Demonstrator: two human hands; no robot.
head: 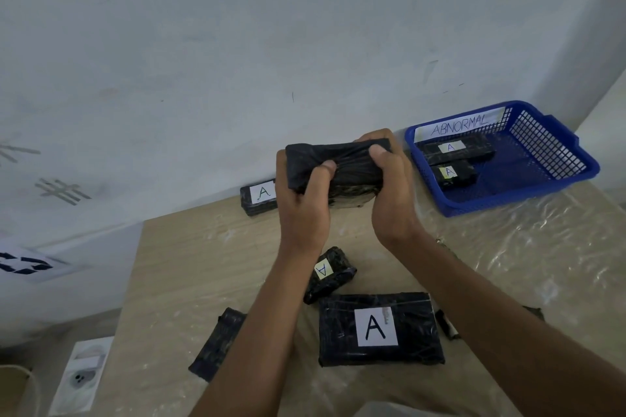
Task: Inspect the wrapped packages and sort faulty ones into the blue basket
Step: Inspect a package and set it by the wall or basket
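I see soft, even, slightly dim light with a bluish cast. Glare glints off the plastic film (528,247) on the table's right side. Wide-angle distortion bends the edges; corners look soft.

A makeshift sorting station in a plain room is showing here: a pale wooden table under clear plastic sheeting (508,247) is standing against a bare, scuffed white wall (271,27), bearing a blue plastic mesh basket labelled "ABNORMAL" (548,145).
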